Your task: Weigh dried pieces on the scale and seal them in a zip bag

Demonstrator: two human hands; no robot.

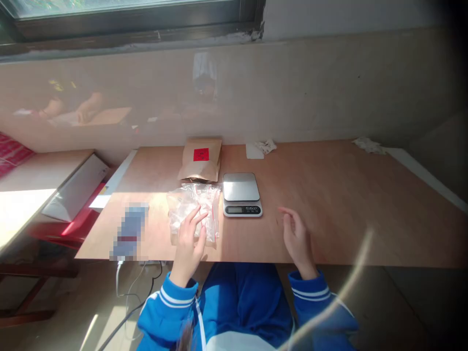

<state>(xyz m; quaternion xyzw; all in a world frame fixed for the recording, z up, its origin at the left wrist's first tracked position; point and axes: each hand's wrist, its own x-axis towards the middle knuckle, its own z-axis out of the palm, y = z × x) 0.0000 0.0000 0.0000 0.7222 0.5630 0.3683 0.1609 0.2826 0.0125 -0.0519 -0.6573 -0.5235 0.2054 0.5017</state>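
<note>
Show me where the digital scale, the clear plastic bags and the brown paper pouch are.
Digital scale (240, 187): head view, on its silver weighing platform.
Clear plastic bags (204, 197): head view, on the pile's upper part.
Brown paper pouch (200, 166): head view, on its front face.

Daylight shows in the window at upper left. Sun brightens the left part of the bench and patches of floor, throwing glare off the clear plastic bags. The glossy wall carries hazy reflections. The right side is dimmer, its top corner black. 1 pale strand blurs out of focus; pixelation masks the phone.
</note>
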